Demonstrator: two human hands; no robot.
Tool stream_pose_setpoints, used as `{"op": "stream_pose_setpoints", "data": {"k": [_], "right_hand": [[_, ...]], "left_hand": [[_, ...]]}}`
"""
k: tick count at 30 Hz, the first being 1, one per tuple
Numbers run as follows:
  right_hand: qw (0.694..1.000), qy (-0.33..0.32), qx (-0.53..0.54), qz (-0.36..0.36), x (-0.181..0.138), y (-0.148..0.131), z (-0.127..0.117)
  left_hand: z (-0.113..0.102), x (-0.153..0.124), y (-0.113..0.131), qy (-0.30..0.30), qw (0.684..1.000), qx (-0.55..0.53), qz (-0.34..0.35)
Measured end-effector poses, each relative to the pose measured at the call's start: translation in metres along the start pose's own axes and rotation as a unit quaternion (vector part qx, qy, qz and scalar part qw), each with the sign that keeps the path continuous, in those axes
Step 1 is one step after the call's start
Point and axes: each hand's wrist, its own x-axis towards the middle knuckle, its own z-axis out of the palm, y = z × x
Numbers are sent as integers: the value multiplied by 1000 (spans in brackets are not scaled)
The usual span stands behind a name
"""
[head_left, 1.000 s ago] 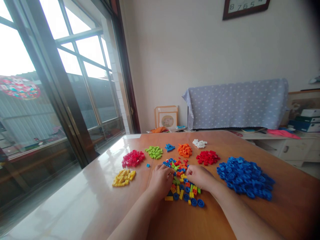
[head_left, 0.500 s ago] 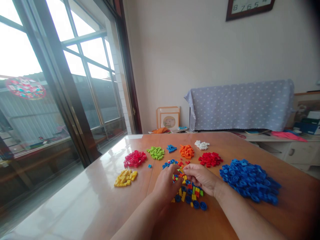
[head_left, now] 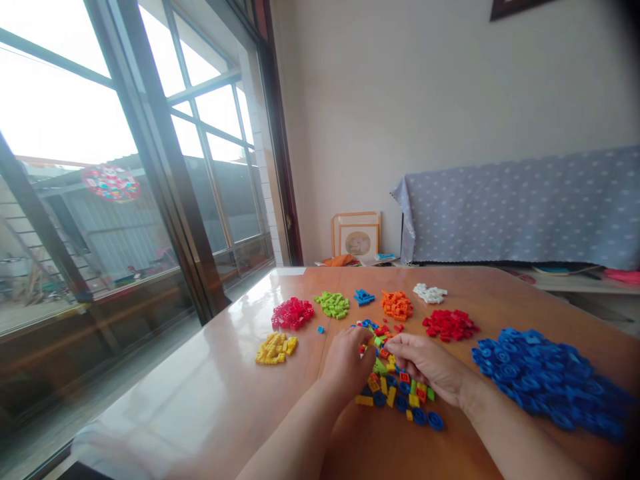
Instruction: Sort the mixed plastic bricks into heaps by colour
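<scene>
A mixed pile of toy building bricks (head_left: 391,383) in yellow, blue, green, red and orange lies on the table in front of me, partly covered by my hands. My left hand (head_left: 349,357) is over the pile's left side, its thumb and index finger apart and the other fingers hidden from view. On the right side, my right hand (head_left: 427,363) has its thumb and fingertips pinched together close above the bricks. Anything between those fingertips is too small to make out. Round blue pieces (head_left: 435,420) lie at the pile's near edge.
Sorted piles surround the mixed one: yellow (head_left: 275,349), pink (head_left: 293,313), lime green (head_left: 333,305), blue (head_left: 364,297), orange (head_left: 397,305), white (head_left: 430,293) and red (head_left: 450,325). A large heap of round blue pieces (head_left: 545,377) is at right. One small blue brick (head_left: 321,329) lies alone.
My view has turned left, so the table and everything on it sit further right in the picture. Both hands stay over the mixed pile, the right one still pinched.
</scene>
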Motion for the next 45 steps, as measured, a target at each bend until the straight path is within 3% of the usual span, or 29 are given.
{"op": "stream_pose_setpoints", "data": {"k": [11,14,17,22,29,33,39,45], "right_hand": [[999,23,-32,-6,4,8,-5],[999,34,-31,-9,4,7,-7],[999,38,-31,-13,3,6,-7],[998,38,-45,-24,4,7,-7],[997,43,-61,-17,4,6,-6],[998,44,-53,-14,5,6,-6],[997,39,-56,-26,0,1,-5],[997,46,-64,-22,2,2,-4]], "left_hand": [[-37,6,-35,146,979,-54,-133],[-57,5,-42,133,979,-11,-153],[-80,-6,-55,112,975,97,-163],[-109,-38,-80,83,941,241,-224],[-101,-54,-97,13,937,266,-225],[-96,-51,-100,32,933,275,-228],[-97,-52,-101,66,915,278,-286],[-94,-56,-101,74,918,273,-278]]}}
